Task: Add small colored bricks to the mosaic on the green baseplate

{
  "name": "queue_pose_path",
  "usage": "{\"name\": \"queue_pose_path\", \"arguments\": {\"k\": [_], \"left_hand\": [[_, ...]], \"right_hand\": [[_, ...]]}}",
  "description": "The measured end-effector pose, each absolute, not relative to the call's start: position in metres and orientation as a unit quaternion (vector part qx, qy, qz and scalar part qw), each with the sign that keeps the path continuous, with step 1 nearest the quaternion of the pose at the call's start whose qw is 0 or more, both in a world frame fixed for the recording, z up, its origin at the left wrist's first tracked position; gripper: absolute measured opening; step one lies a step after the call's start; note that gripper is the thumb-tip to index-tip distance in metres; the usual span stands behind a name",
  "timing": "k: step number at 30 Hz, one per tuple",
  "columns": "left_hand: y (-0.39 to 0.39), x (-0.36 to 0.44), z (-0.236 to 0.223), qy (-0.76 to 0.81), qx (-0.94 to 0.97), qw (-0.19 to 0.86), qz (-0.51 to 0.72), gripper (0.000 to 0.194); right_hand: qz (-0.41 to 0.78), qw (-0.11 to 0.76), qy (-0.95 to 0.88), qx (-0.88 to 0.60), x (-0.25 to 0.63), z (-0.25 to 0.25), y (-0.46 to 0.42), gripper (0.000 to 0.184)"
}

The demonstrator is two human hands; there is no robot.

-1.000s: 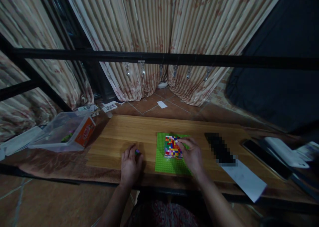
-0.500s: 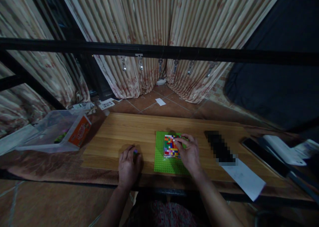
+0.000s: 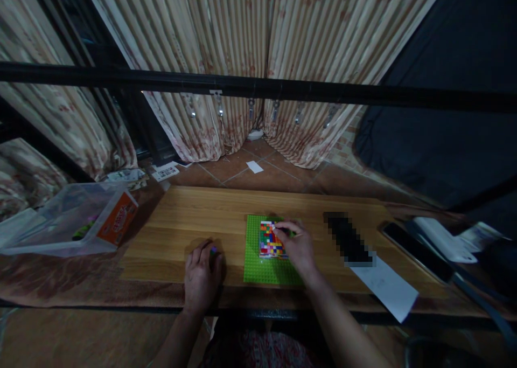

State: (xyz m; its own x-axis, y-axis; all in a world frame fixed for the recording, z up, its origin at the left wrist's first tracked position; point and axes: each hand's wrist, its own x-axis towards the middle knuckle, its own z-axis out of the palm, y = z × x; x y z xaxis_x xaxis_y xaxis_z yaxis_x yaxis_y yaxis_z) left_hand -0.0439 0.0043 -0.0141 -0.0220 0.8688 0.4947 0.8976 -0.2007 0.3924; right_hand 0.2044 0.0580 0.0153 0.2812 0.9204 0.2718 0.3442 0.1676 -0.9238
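Note:
A green studded baseplate lies on the wooden board, bearing a low block of multicoloured toy bricks. My right hand reaches over the block's right side. Its thumb and index finger are pinched together at the upper part of the block; what is between them is too small to make out. To the left of the baseplate, my left hand rests on the board with its fingers curled. Small purple toy bricks show between its thumb and fingers.
A clear plastic bin with an orange label and a few coloured pieces stands at the left. On the right are a pixelated dark object, a white paper sheet and a phone. A black bar crosses beyond the wooden board.
The whole view has shifted a little, so the scene sits slightly further left. Both hands keep nearly the same places: right pinching at the brick block, left curled on the board.

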Motion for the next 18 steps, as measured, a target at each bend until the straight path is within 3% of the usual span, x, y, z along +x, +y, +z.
{"name": "queue_pose_path", "arguments": {"k": [9,18], "left_hand": [[0.004,-0.042,-0.011,-0.629,-0.702,0.027,-0.333,0.027],[0.005,-0.042,-0.012,-0.627,-0.699,0.018,-0.343,0.028]], "right_hand": [[0.460,0.592,-0.350,-0.563,0.201,0.020,0.055,0.034],[0.444,0.599,-0.338,-0.574,0.191,0.023,0.061,0.038]]}}
